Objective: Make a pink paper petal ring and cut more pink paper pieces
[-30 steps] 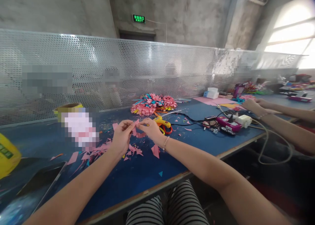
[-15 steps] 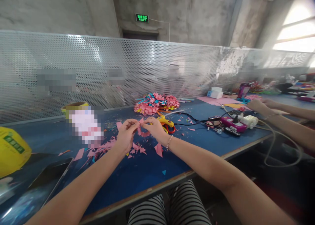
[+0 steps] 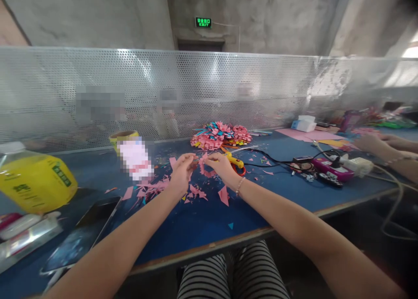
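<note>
My right hand (image 3: 224, 169) pinches the upper edge of a fringed pink paper strip (image 3: 205, 171), which hangs in a curve below the fingertips. Just left of it, my left hand (image 3: 183, 172) has its fingers loosely bent and apart, close to the strip; nothing shows in them. Pink paper scraps (image 3: 197, 192) lie on the blue table beneath both hands. Behind my right hand is a yellow glue gun (image 3: 235, 161), with an orange-red ring-shaped handle beside it. Fringed pink and blue paper flowers (image 3: 214, 135) are heaped further back.
To the left are a bottle of yellow liquid (image 3: 39, 181), a dark phone (image 3: 83, 231) and a tape roll (image 3: 124, 135) behind a blurred-out screen. Cords run right to a purple power strip (image 3: 333, 168). A co-worker's hands (image 3: 375, 146) are at far right. A perforated metal panel (image 3: 202, 85) borders the back.
My left fingers have drawn back from the pink paper and loosened, while my right hand keeps its pinch. The whole view has shifted, bringing more of the bottle into sight.
</note>
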A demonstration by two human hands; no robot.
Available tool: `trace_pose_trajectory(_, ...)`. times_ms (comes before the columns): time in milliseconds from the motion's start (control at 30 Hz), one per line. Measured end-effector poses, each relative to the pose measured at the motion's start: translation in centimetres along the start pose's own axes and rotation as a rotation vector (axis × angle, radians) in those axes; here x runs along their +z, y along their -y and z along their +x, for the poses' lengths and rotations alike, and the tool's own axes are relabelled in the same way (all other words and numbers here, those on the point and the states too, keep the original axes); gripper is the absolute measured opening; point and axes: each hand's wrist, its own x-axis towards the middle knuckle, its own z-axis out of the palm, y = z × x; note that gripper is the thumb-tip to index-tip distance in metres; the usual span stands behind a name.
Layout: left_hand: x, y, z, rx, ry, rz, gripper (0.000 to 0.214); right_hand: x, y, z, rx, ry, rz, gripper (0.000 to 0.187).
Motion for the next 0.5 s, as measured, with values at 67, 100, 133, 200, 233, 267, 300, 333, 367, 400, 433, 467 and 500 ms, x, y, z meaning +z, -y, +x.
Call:
trace_pose_trajectory(67, -0.1, 0.1, 0.1, -0.005, -0.001, -0.004, 0.02, -0.1, -0.3, 0.1, 0.012, -0.008, 0.007, 0.016)
trace_pose_trajectory(100, -0.2, 0.1, 0.2, -0.005, -0.003, -0.006, 0.02, -0.2, -0.3, 0.2, 0.014, -0.008, 0.009, 0.016)
trace_pose_trajectory(133, -0.2, 0.1, 0.2, -0.005, -0.005, -0.009, 0.02, -0.3, -0.3, 0.2, 0.014, -0.005, 0.011, 0.017)
trace_pose_trajectory(200, -0.2, 0.1, 0.2, -0.003, -0.001, -0.011, 0.019, -0.5, -0.2, 0.2, 0.013, 0.004, 0.006, 0.018)
trace_pose_trajectory(233, -0.3, 0.1, 0.2, -0.001, 0.004, -0.012, 0.018, -0.6, -0.1, 0.2, 0.013, 0.006, -0.001, 0.018)
trace_pose_trajectory(267, -0.3, 0.1, 0.2, 0.003, 0.007, -0.014, 0.017, -0.7, 0.0, 0.2, 0.015, 0.006, -0.012, 0.018)
trace_pose_trajectory(300, -0.2, 0.1, 0.1, 0.006, 0.011, -0.016, 0.017, -0.8, 0.1, 0.2, 0.018, 0.003, -0.025, 0.018)
trace_pose_trajectory(333, -0.2, 0.0, 0.1, 0.012, 0.015, -0.016, 0.017, -0.9, 0.2, 0.2, 0.022, -0.004, -0.037, 0.018)
trace_pose_trajectory(367, -0.2, 0.0, 0.1, 0.019, 0.015, -0.012, 0.017, -1.0, 0.3, 0.3, 0.025, -0.008, -0.046, 0.018)
trace_pose_trajectory(400, -0.1, 0.0, 0.0, 0.026, 0.013, -0.003, 0.019, -1.1, 0.3, 0.3, 0.028, -0.009, -0.05, 0.018)
trace_pose_trajectory(433, -0.1, 0.0, 0.0, 0.031, 0.01, 0.011, 0.022, -1.2, 0.3, 0.3, 0.033, -0.006, -0.052, 0.017)
trace_pose_trajectory(467, -0.1, 0.1, 0.0, 0.034, 0.007, 0.029, 0.025, -1.2, 0.3, 0.4, 0.038, -0.002, -0.052, 0.017)
trace_pose_trajectory(500, -0.1, 0.1, 0.0, 0.037, 0.005, 0.049, 0.028, -1.3, 0.3, 0.4, 0.042, 0.004, -0.051, 0.017)
